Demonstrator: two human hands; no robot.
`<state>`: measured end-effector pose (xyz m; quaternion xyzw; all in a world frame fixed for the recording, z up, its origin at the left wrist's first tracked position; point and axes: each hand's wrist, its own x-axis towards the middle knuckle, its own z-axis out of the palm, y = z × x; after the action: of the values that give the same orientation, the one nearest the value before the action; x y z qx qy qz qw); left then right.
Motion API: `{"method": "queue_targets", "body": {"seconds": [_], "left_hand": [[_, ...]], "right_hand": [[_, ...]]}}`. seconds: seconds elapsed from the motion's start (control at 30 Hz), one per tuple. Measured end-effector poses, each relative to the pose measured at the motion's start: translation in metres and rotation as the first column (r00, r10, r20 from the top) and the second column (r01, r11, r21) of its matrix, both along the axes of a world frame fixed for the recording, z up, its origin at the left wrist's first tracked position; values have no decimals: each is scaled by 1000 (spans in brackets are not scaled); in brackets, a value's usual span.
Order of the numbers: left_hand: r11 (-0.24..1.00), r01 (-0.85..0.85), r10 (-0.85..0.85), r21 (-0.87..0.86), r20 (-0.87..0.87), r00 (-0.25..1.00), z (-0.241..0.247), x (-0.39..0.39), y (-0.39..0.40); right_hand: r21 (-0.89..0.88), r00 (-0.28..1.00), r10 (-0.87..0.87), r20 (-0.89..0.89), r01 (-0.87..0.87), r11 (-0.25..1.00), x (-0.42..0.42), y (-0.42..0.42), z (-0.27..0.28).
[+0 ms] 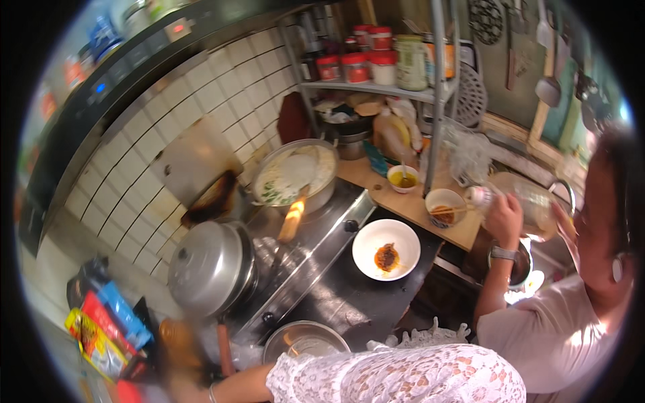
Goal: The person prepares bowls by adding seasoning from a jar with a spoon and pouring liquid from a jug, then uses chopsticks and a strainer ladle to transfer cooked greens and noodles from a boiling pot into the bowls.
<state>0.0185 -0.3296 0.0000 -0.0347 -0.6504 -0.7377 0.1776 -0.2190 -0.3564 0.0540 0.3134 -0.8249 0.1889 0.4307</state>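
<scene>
My left arm, in a white lace sleeve, reaches to the lower left. My left hand (pixel 186 380) is blurred beside a brown jar or bottle (pixel 176 340); whether it grips this is unclear. My right hand is out of view. Before me a white bowl (pixel 361 250) with dark red, oily paste stands on the black counter. Behind it, a large pot (pixel 325 191) on the stove holds pale liquid and greens, with a wooden-handled ladle (pixel 292 221) in it. A lidded pan (pixel 206 267) stands left, and a metal basin (pixel 307 330) is partly hidden by my sleeve.
At the right a co-worker's hand (pixel 504 219) is at a large clear jar (pixel 524 201). Near it are a bowl with chopsticks (pixel 432 201) and a bowl of yellow liquid (pixel 403 187). Colourful packets (pixel 101 337) lie lower left. A metal shelf (pixel 368 88) holds red-lidded jars.
</scene>
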Motion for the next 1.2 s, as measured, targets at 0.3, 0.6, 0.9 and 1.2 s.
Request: {"method": "queue_targets", "body": {"seconds": [0.3,0.6,0.9,1.2], "left_hand": [[737,194,-265,-648,-12,964,75,54,68],[881,465,-449,83,454,770,92,21,131],[753,611,-656,245,208,725,105,18,138],[773,567,-632,283,277,723,62,5,111]], "right_hand": [[-261,977,207,55,-186,947,111,140,21],[-310,990,-136,-50,114,944,193,319,119],[-522,942,-178,-286,3,853,124,402,344],[-444,741,-640,-204,513,735,16,376,507]]}}
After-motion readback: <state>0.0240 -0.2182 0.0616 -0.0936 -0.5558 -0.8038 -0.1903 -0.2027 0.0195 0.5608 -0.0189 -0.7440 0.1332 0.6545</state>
